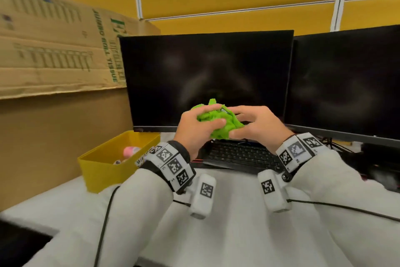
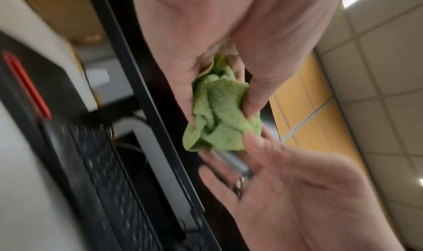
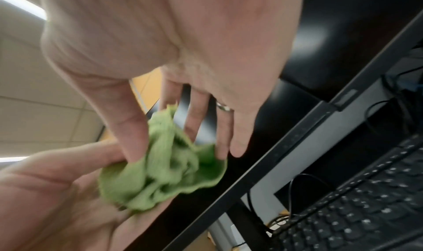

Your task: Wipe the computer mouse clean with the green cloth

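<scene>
Both hands are raised in front of the monitor in the head view, with a bunched green cloth [image 1: 218, 125] between them. My left hand [image 1: 194, 124] grips the cloth [image 2: 219, 114] with thumb and curled fingers. My right hand [image 1: 257, 124], which wears a ring, curls round the bundle from the right. The computer mouse [image 2: 231, 161] shows only as a blurred grey-dark sliver under the cloth, lying in the right hand's fingers [image 2: 219, 166]. In the right wrist view the cloth [image 3: 164, 173] covers the mouse fully, and the right thumb [image 3: 128, 128] presses on the cloth.
A black keyboard [image 1: 240, 156] lies on the white desk [image 1: 227, 234] below the hands. Two dark monitors [image 1: 205, 72] [image 1: 346, 82] stand behind. A yellow bin [image 1: 104, 169] with small items sits at the left, below a cardboard box [image 1: 54, 50].
</scene>
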Demonstrator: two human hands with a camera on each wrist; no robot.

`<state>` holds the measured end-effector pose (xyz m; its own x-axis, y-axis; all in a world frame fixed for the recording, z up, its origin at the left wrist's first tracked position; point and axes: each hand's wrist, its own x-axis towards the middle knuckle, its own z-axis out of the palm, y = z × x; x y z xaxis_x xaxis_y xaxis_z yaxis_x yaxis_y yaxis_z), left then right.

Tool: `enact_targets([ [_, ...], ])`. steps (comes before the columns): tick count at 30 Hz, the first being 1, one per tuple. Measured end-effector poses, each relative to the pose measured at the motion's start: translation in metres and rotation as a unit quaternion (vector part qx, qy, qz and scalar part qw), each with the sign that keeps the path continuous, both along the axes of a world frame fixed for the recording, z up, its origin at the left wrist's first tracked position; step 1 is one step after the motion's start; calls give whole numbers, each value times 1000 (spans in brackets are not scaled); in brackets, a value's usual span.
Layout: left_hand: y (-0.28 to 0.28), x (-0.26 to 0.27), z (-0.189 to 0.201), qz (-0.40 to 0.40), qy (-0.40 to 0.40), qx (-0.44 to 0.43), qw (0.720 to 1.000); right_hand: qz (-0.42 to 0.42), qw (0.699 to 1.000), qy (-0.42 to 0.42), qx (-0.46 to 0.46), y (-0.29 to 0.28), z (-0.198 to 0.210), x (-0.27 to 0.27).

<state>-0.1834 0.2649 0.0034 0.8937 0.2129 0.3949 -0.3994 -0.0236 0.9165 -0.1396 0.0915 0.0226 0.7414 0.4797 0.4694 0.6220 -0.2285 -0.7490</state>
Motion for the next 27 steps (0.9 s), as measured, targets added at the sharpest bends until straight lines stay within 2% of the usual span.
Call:
enact_targets([
  [3, 53, -29, 19, 102, -4, 73, 992, 38, 999, 39, 4, 30, 8, -8],
  [5, 92, -48, 32, 187, 0, 138, 973, 39, 998, 48, 13, 49, 9, -16],
  [7, 132, -61, 39, 261, 31, 226, 938, 55, 997, 48, -3, 66, 8, -25],
  [9, 165, -65, 39, 296, 83, 302, 902, 65, 997, 29, -36, 78, 6, -30],
  [11, 188, -68, 33, 314, 157, 382, 855, 72, 995, 15, -61, 86, 4, -35],
  [14, 204, -66, 13, 266, 279, 471, 793, 71, 994, 18, -80, 89, 3, -38],
  [18, 197, -62, -10, 165, 434, 511, 723, 65, 993, 26, -94, 81, 6, -39],
  [19, 197, -59, -14, 141, 455, 509, 716, 63, 993, 26, -99, 77, 6, -39],
  [21, 203, -48, -20, 94, 477, 477, 732, 54, 993, 30, -105, 68, 7, -39],
  [23, 210, -39, -20, 67, 486, 468, 735, 47, 992, 37, -108, 58, 9, -42],
  [25, 206, -37, -17, 75, 487, 486, 722, 41, 992, 38, -110, 47, 8, -44],
  [27, 189, -44, -4, 135, 471, 508, 709, 37, 991, 40, -123, 36, 10, -47],
])
